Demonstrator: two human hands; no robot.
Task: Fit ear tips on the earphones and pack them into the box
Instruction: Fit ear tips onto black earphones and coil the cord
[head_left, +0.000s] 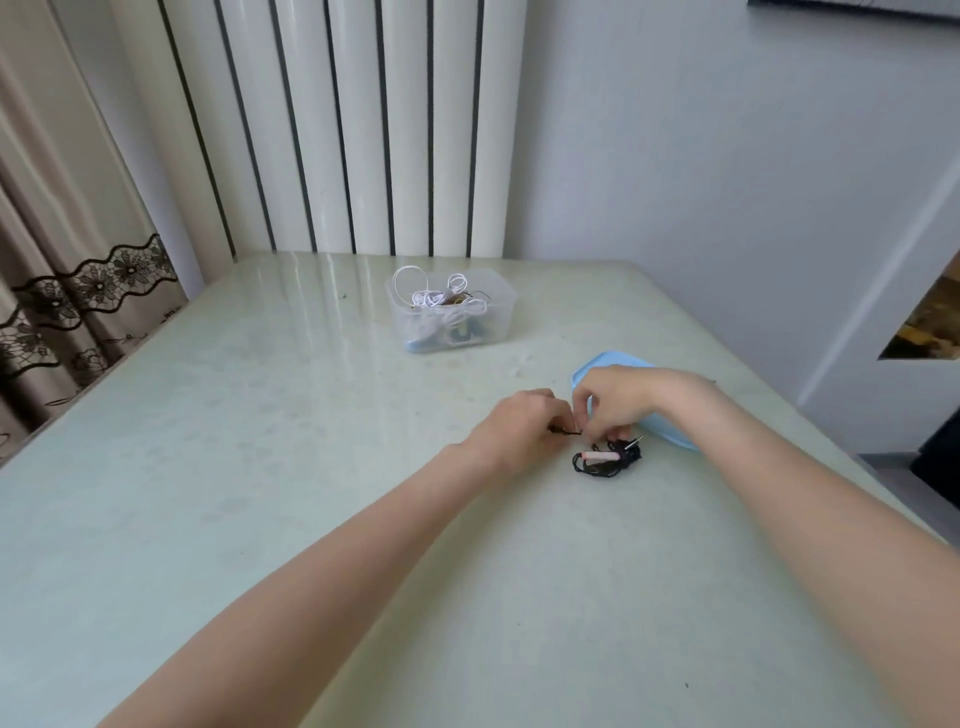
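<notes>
A bundle of black earphone cable (605, 461) with a pink inline piece lies on the pale green table (260, 467), right of centre. My left hand (519, 423) pinches a black end of that cable. My right hand (615, 397) meets it fingertip to fingertip, its fingers curled over the same spot; what they hold is too small to tell. A clear plastic box (451, 310) stands further back, holding white earphones (436, 293) and some blue items. Its light blue lid (608, 364) lies under my right wrist.
The table's right edge runs diagonally close to the lid. A white radiator (337, 124) stands behind the table, and a lace-trimmed curtain (62, 260) hangs at the left. A grey wall is at the back right.
</notes>
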